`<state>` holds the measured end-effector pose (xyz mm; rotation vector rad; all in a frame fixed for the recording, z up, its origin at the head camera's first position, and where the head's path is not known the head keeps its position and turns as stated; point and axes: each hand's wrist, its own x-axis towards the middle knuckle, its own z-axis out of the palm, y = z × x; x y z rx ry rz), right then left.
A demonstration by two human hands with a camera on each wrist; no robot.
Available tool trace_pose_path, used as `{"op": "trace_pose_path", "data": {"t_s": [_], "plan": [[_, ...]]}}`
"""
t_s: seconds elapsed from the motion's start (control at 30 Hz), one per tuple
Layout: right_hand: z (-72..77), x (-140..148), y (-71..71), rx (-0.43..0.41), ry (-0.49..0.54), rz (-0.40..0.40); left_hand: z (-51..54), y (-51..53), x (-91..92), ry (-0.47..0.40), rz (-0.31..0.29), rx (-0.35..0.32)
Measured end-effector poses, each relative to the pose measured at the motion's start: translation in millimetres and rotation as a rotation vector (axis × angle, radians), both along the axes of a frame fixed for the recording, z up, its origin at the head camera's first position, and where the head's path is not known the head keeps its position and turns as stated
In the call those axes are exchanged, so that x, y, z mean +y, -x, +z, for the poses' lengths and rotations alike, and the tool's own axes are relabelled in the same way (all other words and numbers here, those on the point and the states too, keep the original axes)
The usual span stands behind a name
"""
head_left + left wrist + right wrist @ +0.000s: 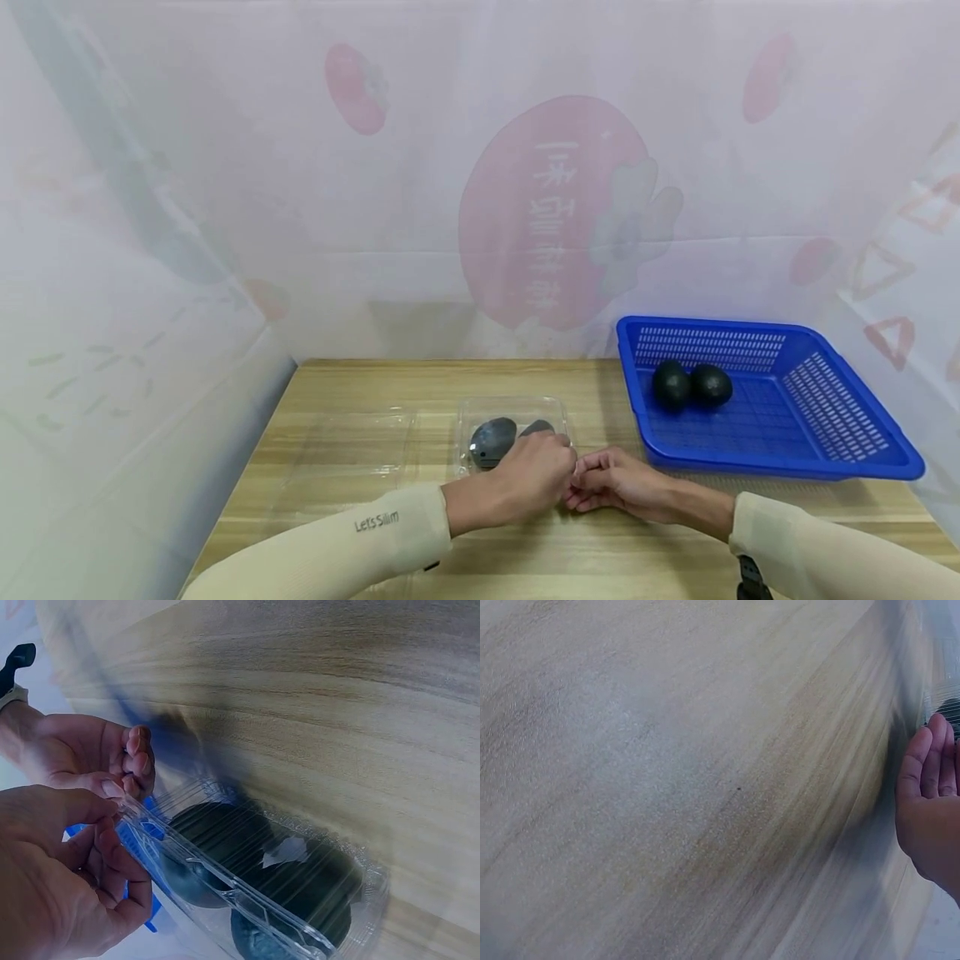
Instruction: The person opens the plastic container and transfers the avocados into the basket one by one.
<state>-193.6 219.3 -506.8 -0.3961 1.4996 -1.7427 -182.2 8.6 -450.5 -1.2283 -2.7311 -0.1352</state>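
A clear plastic clamshell box [512, 406] sits on the table in the head view, with two dark green avocados [492, 442] inside. In the left wrist view its ribbed lid [225, 859] lies over the avocados [217, 840]. My left hand [531, 471] pinches the box's near right corner between thumb and fingers. Facing it, my right hand [622, 485] has its thumb and curled fingers at that same corner. The right wrist view catches only part of the right hand [930, 784] at its edge, beside the box.
A blue plastic basket [750, 433] stands at the right with two more avocados [690, 387] in it. On the left of the wooden table [450, 375] lies other clear plastic packaging [352, 454]. Printed cloth walls [420, 192] enclose the back and sides.
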Motion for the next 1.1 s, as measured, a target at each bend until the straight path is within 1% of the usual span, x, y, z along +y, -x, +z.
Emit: {"op": "trace_pose_path", "data": {"t_s": [0.13, 0.23, 0.33, 0.6, 0.83, 1.1], "plan": [[1.1, 0, -0.6, 0.013, 0.006, 0.003, -1.4, 4.2, -1.0, -0.057, -0.011, -0.034], [1.3, -1, -1.4, 0.021, 0.014, 0.003, -1.4, 6.2, -1.7, -0.084, 0.0, -0.071], [0.7, -3, -1.7, 0.022, 0.02, -0.01, -1.4, 7.3, -1.8, -0.096, 0.014, -0.091], [-5.2, -5, -1.6, 0.008, 0.034, -0.064, -1.5, 6.9, -1.6, -0.119, 0.021, -0.098], [-5.7, -9, -4.4, -0.003, 0.037, -0.102, -2.2, 6.9, -1.4, -0.139, 0.024, -0.109], [-11.3, -7, -5.5, -0.043, 0.101, -0.083, -2.7, 4.8, -1.0, -0.129, 0.02, -0.101]]}}
